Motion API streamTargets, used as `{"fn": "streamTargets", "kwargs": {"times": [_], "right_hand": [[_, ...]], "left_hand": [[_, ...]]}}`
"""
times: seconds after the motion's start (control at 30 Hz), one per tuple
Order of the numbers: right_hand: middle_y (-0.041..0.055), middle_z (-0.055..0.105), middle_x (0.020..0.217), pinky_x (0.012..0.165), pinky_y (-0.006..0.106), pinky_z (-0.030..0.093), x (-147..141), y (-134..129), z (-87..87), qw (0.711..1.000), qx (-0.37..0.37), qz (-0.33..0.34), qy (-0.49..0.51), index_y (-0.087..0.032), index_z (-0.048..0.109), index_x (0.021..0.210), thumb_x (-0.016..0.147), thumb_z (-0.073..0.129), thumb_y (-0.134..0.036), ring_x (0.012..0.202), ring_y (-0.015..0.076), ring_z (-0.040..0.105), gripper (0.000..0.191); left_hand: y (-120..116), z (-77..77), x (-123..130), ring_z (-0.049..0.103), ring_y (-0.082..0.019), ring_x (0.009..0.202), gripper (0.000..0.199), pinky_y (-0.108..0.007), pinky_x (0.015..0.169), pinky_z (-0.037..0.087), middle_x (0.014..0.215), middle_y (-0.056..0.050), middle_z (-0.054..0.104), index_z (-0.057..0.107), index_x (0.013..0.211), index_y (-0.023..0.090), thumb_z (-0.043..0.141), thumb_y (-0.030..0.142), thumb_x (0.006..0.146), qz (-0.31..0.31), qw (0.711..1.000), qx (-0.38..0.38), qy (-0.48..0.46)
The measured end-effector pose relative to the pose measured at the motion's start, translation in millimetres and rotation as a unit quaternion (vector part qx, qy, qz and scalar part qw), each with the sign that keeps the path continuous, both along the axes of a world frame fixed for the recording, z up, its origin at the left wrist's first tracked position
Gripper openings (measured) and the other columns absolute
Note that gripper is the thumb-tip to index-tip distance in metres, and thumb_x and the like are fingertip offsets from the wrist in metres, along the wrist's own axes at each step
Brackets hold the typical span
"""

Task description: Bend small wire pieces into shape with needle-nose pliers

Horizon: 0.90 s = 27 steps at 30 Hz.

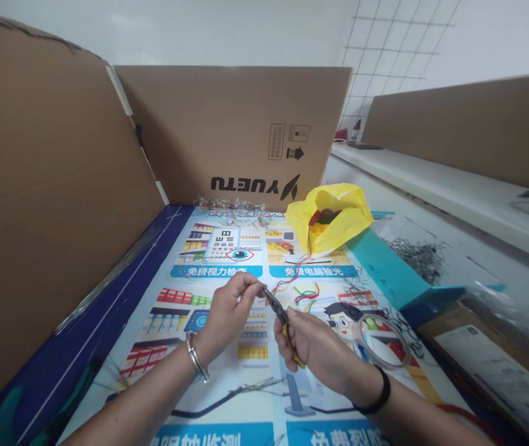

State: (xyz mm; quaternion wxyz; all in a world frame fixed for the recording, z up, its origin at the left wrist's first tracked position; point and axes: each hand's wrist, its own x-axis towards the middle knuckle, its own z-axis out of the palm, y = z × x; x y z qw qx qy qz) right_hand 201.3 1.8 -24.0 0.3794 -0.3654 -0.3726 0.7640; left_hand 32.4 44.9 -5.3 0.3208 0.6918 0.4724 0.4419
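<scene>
My right hand (313, 347) is wrapped round a pair of pliers (277, 308) with dark jaws and yellow handles. The jaws point up and to the left, toward the fingertips of my left hand (230, 313), which are pinched at the plier tip. What lies between those fingertips is too small to make out. Colored threads (298, 272) run from a yellow bag (334, 217) down to near the plier tip. Short cut pieces of red, green and yellow thread (307, 295) lie just beyond my right hand.
Cardboard panels (227, 130) stand at the back and left. Loose wire bits (241, 207) lie along the back. At the right are a blue box (385, 266) with a pile of metal pieces (415, 259), a clear ring-shaped roll (385, 341) and a package (487, 365). Thin wires (259, 387) lie in front.
</scene>
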Motion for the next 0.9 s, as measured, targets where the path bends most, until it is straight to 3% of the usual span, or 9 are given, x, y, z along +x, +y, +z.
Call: {"fn": "streamTargets", "kwargs": {"times": [0.5,0.7,0.9], "right_hand": [[-0.0042,0.041,0.059,0.039,0.017,0.020,-2.2,-0.7,-0.9,0.999,-0.006,-0.009,-0.036,-0.017,0.049,0.079,0.079,0.045,-0.057,0.046,0.0051,0.034,0.040],[-0.0045,0.040,0.059,0.038,0.018,0.022,-6.6,-3.2,-12.9,0.987,0.092,-0.028,-0.125,-0.017,0.049,0.077,0.082,0.040,-0.056,0.044,0.0047,0.032,0.040],[-0.0044,0.038,0.055,0.043,0.021,0.027,-2.1,1.1,-18.5,0.937,0.214,-0.034,-0.275,-0.019,0.049,0.072,0.086,0.033,-0.052,0.046,0.0074,0.033,0.039]], "left_hand": [[-3.0,-1.8,1.7,0.059,-0.012,0.076,0.018,-0.023,0.071,0.043,0.078,0.001,0.064,0.057,0.083,0.020,0.042,0.029,0.085,0.007,0.999,0.025,0.025],[-8.5,-2.7,4.3,0.060,-0.011,0.069,0.013,-0.023,0.067,0.043,0.070,0.002,0.064,0.053,0.078,0.020,0.045,0.027,0.083,0.048,0.998,0.028,0.036],[-7.1,1.0,2.0,0.061,-0.011,0.067,0.010,-0.022,0.064,0.044,0.067,0.003,0.063,0.052,0.076,0.020,0.045,0.024,0.081,0.033,0.998,0.025,0.038]]}}
